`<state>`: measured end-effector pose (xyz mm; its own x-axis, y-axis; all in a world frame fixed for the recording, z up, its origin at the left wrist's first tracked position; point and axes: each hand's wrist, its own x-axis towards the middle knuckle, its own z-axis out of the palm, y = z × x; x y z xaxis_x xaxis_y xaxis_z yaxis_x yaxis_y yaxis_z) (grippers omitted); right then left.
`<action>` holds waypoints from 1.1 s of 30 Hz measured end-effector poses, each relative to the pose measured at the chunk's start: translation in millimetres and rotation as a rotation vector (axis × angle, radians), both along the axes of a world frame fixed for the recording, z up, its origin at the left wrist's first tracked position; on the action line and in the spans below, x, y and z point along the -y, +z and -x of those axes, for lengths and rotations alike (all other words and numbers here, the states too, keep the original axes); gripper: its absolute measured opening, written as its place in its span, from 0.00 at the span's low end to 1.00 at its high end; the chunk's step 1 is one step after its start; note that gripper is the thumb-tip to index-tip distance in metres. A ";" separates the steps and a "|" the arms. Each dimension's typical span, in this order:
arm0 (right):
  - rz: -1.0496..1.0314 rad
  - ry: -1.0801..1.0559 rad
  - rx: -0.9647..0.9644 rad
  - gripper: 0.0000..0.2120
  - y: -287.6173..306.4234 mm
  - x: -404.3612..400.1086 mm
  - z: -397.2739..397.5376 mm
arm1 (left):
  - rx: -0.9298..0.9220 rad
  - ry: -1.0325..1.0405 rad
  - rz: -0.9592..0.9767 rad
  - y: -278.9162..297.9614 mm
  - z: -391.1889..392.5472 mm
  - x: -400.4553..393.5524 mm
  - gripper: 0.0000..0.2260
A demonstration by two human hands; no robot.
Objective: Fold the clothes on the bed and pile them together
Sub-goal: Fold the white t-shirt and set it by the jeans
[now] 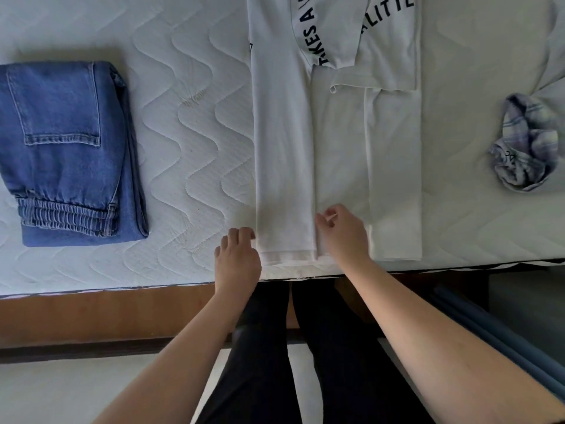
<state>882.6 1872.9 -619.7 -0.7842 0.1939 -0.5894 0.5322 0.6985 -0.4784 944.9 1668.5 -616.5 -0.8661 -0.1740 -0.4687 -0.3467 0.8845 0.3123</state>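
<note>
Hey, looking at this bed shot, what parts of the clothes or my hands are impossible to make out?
Head view only:
- White T-shirt: its collar end and most of the black lettering are cut off by the top edge.
- Plaid garment: crumpled, so its type is unclear.
- Pale garment: cut off by the right edge.
- Left hand: fingers curled at the hem; any grip is hidden.
- Folded jeans: left side cut off.

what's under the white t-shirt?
The quilted mattress shows on both sides of the white t-shirt, so the shirt lies straight on it. Whether anything else sits beneath is covered by the folded cloth.
</note>
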 end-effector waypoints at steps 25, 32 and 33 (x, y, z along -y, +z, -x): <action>0.099 -0.112 0.019 0.15 -19.4 58.7 246.0 | 0.209 0.536 -0.534 -24.6 259.4 26.4 0.08; -0.112 0.147 -0.042 0.16 1.6 27.1 277.4 | 0.079 0.343 -0.299 -16.2 292.5 25.8 0.09; -0.123 0.136 -0.084 0.15 5.2 19.0 289.4 | 0.005 0.313 -0.276 -14.3 303.8 24.1 0.07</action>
